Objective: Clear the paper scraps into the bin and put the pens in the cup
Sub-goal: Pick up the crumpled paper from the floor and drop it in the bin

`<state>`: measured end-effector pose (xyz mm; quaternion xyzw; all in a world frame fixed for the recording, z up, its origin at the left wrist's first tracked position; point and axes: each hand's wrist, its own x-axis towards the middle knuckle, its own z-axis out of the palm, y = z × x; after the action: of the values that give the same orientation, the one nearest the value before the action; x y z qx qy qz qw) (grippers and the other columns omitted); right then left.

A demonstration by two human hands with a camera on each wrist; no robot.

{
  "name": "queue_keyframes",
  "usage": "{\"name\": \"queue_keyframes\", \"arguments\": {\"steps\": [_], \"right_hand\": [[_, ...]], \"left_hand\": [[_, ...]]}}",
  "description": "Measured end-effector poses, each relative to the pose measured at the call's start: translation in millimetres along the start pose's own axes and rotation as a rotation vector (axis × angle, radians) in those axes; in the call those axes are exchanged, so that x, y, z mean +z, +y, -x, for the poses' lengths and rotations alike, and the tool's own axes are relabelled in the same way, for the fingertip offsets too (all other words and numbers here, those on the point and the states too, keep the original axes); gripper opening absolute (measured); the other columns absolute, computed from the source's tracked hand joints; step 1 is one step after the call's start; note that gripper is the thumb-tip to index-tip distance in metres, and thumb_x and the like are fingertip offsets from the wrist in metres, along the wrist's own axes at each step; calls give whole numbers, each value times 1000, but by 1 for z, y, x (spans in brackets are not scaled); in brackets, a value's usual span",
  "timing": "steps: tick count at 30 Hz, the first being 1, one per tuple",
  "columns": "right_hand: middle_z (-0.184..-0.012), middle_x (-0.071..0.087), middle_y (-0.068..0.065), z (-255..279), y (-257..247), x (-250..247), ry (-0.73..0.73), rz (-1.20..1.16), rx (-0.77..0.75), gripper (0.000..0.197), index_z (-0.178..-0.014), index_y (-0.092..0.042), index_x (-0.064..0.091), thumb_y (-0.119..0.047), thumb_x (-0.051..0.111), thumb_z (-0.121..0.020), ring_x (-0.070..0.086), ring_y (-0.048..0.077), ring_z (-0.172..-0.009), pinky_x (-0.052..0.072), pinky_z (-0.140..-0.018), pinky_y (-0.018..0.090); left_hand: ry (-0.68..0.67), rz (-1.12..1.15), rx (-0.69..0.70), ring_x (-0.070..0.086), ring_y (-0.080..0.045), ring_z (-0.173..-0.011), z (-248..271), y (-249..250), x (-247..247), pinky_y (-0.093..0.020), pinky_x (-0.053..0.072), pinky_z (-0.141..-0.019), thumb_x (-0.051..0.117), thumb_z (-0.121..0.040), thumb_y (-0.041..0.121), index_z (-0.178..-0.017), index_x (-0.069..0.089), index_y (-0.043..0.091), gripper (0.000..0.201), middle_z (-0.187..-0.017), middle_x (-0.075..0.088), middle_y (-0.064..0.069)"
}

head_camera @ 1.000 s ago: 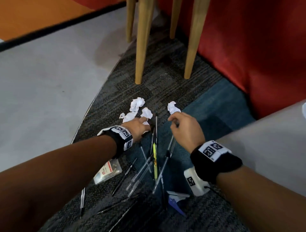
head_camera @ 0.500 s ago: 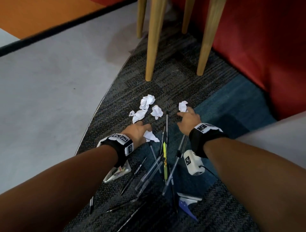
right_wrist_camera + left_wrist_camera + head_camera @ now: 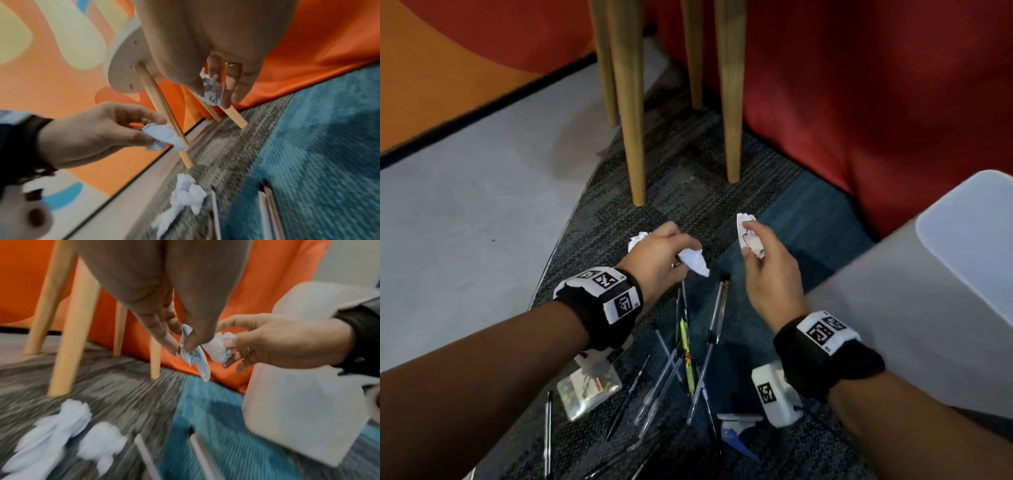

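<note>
Both hands are held above the carpeted floor (image 3: pixel 722 178), forearms extended forward from the lower corners of the head view. The left hand (image 3: pixel 657 255) is curled, thumb and fingertips pinched on a crumpled paper scrap (image 3: pixel 693 262) that hangs below the fingers. The right hand (image 3: pixel 770 270) is raised slightly, and a second crumpled scrap (image 3: pixel 748 233) is gripped between its thumb and fingers. The two hands are near each other but apart.

Scattered pens (image 3: pixel 688 363) are seen lying crossed on the carpet beneath and behind the hands. A white bin (image 3: pixel 928 308) stands just to the right of the right forearm. No cup can be made out in any view.

Loose scraps (image 3: pixel 61 423) on the carpet are shown clearly only by the wrist views; in the head view all but one white edge is hidden behind the left hand. In the left wrist view the bin wall is seen directly behind the right hand. In the right wrist view a ring (image 3: pixel 232 64) is recorded on one finger, and the round underside of a wooden-legged stool (image 3: pixel 123 65) is visible, where the head view gives only the legs. Both wrist views are motion-blurred.
</note>
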<state>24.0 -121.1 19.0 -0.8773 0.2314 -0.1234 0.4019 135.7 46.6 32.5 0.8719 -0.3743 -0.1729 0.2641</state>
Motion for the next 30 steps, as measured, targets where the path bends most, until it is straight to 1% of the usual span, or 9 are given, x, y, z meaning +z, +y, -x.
{"name": "queue_keyframes", "arguments": {"steps": [4, 9, 12, 17, 20, 22, 25, 28, 30], "right_hand": [[-120, 62, -15, 21, -39, -55, 191, -195, 43, 45, -131, -39, 45, -19, 57, -93, 59, 3, -106, 47, -94, 25], [-99, 63, -20, 69, -61, -125, 411, -293, 49, 25, -108, -35, 57, -20, 65, -90, 61, 4, -90, 50, -79, 23], [-97, 60, -20, 95, -59, -158, 509, -257, 37, 25, -108, -33, 57, -19, 66, -90, 58, 8, -81, 45, -68, 16], [-99, 60, -24, 110, -44, -203, 671, -166, 76, 27, -112, -32, 56, -23, 67, -89, 59, 6, -86, 41, -69, 10], [-98, 58, -26, 114, -33, -218, 717, -58, 132, 30, -112, -35, 53, -27, 67, -87, 59, 2, -86, 39, -69, 7], [-98, 55, -28, 115, -26, -226, 735, 22, 169, 30, -112, -35, 51, -29, 67, -87, 60, 8, -92, 44, -81, 20], [-96, 57, -27, 115, -20, -234, 744, 128, 203, 26, -108, -38, 48, -36, 63, -86, 59, 15, -101, 43, -93, 48], [-102, 59, -21, 110, -19, -239, 747, 155, 218, 28, -109, -42, 46, -36, 62, -87, 56, 11, -108, 38, -100, 53], [-103, 60, -19, 104, -17, -241, 701, 167, 245, 27, -110, -40, 49, -35, 61, -87, 53, 10, -110, 35, -101, 47]], "left_hand": [[157, 138, 117, 55, -13, -73, -18, 69, -33, -23, 48, -75, 66, -80, 7, -109, 67, 22, 33, -94, 48, 3], [238, 256, 325, 56, -6, -81, -30, 151, -51, -17, 49, -77, 69, -78, 4, -107, 70, 21, 34, -89, 51, 7], [219, 307, 433, 56, -3, -82, -32, 197, -46, -9, 46, -76, 70, -78, 4, -108, 70, 18, 33, -89, 52, 6], [169, 307, 531, 54, 0, -82, -45, 256, -23, -4, 42, -76, 71, -76, 7, -107, 69, 22, 34, -91, 53, 3], [72, 222, 509, 52, 0, -84, -52, 276, -6, -16, 44, -83, 69, -78, 15, -111, 67, 28, 36, -94, 52, 6], [-53, -3, 476, 53, -10, -102, -56, 283, 3, -32, 39, -96, 65, -81, 28, -119, 61, 37, 40, -102, 53, 9], [-175, -249, 467, 45, -11, -113, -55, 287, 7, -38, 24, -99, 58, -84, 39, -125, 52, 47, 42, -110, 54, 14], [-102, -165, 513, 46, -8, -110, -52, 285, 2, -37, 20, -99, 55, -86, 36, -118, 56, 47, 34, -109, 56, 15], [-52, -105, 517, 48, -7, -107, -52, 279, -5, -37, 21, -98, 53, -87, 34, -112, 60, 46, 29, -106, 57, 16]]}}
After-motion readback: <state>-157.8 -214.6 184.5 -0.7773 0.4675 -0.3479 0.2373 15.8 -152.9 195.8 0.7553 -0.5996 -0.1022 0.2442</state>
